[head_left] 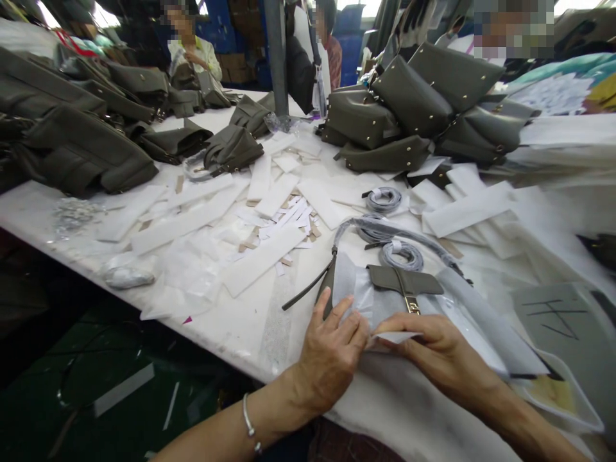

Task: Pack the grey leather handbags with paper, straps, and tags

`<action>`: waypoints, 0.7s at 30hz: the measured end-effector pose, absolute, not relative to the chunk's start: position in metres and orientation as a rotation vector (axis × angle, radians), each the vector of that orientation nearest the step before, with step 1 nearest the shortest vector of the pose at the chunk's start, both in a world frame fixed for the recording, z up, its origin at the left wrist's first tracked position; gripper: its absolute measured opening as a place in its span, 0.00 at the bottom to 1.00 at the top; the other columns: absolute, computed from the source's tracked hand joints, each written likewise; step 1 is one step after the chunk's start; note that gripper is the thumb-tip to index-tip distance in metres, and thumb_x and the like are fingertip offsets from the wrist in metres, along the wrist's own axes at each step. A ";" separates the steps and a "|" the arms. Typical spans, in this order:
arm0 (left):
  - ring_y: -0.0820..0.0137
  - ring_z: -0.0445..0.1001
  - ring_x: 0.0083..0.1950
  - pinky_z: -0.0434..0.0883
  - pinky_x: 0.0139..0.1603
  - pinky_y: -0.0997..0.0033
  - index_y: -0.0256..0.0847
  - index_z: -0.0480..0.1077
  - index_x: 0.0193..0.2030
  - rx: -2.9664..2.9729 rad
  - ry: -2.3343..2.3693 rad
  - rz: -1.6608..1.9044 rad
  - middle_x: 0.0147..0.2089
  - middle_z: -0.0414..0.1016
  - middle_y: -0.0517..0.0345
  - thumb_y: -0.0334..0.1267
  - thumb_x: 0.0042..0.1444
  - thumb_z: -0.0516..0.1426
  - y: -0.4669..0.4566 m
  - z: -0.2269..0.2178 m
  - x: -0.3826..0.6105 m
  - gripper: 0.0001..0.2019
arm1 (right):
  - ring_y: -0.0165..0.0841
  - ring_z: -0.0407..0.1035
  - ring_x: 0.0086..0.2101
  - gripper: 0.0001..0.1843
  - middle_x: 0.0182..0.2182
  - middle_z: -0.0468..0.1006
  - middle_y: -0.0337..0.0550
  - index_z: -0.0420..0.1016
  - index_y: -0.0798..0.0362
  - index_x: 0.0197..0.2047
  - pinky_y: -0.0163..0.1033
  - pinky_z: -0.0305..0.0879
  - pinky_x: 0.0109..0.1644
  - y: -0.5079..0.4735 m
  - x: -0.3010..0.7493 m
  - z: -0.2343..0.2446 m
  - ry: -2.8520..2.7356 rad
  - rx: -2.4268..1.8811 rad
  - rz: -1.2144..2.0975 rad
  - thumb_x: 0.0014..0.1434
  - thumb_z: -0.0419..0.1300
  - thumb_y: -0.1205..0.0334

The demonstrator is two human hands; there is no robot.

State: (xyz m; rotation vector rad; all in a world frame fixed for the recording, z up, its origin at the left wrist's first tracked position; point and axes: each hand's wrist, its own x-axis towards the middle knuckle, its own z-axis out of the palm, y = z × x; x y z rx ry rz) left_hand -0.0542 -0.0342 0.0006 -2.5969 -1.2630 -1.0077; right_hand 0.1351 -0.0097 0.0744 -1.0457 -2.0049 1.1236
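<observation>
A dark olive handbag (pixel 407 280) lies on the table in front of me, its front covered with white translucent wrapping paper (pixel 353 289). Its flap and gold clasp (pixel 411 304) show between the sheets, and the wrapped handle (pixel 399 224) arches behind. My left hand (pixel 334 350) grips the near left side of the bag, fingers curled over the wrapping. Beside it, my right hand (pixel 440 350) pinches a white paper edge (pixel 397 336) between thumb and fingers below the clasp. Both hands nearly meet; the bag's lower edge is hidden behind them.
Coiled, wrapped straps (pixel 402 255) lie just behind the bag. White foam strips (pixel 269 260) and paper scraps cover the table's middle. Olive bags are piled at the right back (pixel 414 109) and left (pixel 86 151). A plastic tray (pixel 572 410) stands right. Other people are across the table.
</observation>
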 end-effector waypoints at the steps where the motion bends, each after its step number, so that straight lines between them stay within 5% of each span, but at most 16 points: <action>1: 0.61 0.67 0.63 0.48 0.72 0.46 0.37 0.72 0.50 -2.568 -1.241 -1.037 0.46 0.79 0.55 0.31 0.67 0.50 -0.034 -0.001 -0.052 0.11 | 0.30 0.78 0.30 0.09 0.30 0.83 0.39 0.83 0.49 0.35 0.28 0.72 0.37 -0.009 0.136 0.072 -1.971 -1.067 1.165 0.63 0.60 0.61; 5: 0.64 0.72 0.53 0.63 0.60 0.56 0.37 0.71 0.51 -2.586 -1.158 -1.039 0.48 0.78 0.54 0.31 0.66 0.51 -0.035 -0.007 -0.055 0.11 | 0.31 0.77 0.31 0.11 0.29 0.83 0.39 0.82 0.49 0.32 0.30 0.71 0.37 -0.009 0.137 0.066 -1.889 -1.137 1.254 0.62 0.61 0.56; 8: 0.66 0.71 0.48 0.65 0.50 0.61 0.38 0.71 0.49 -2.661 -1.148 -1.051 0.47 0.78 0.55 0.30 0.65 0.52 -0.034 -0.010 -0.060 0.09 | 0.30 0.74 0.27 0.13 0.26 0.80 0.38 0.81 0.50 0.30 0.31 0.69 0.32 -0.005 0.135 0.063 -1.880 -1.245 1.203 0.62 0.61 0.55; 13: 0.66 0.71 0.48 0.62 0.59 0.57 0.40 0.70 0.40 -2.806 -1.362 -1.200 0.43 0.76 0.57 0.36 0.61 0.58 -0.034 0.000 -0.059 0.03 | 0.30 0.73 0.28 0.09 0.26 0.79 0.37 0.81 0.50 0.34 0.32 0.66 0.33 0.008 0.131 0.051 -2.005 -1.407 0.825 0.61 0.59 0.61; 16: 0.63 0.70 0.46 0.60 0.62 0.52 0.40 0.69 0.36 -2.803 -1.531 -1.211 0.39 0.74 0.56 0.48 0.57 0.62 -0.034 0.008 -0.052 0.13 | 0.31 0.73 0.31 0.10 0.31 0.79 0.40 0.80 0.50 0.37 0.34 0.65 0.38 0.012 0.127 0.040 -2.160 -1.355 0.571 0.63 0.56 0.64; 21: 0.67 0.68 0.38 0.65 0.56 0.55 0.40 0.64 0.28 -2.584 -1.650 -1.288 0.30 0.68 0.58 0.32 0.60 0.55 -0.024 0.006 -0.039 0.09 | 0.34 0.69 0.34 0.10 0.31 0.76 0.42 0.80 0.50 0.36 0.39 0.59 0.38 0.017 0.125 0.035 -2.335 -1.378 0.159 0.64 0.57 0.66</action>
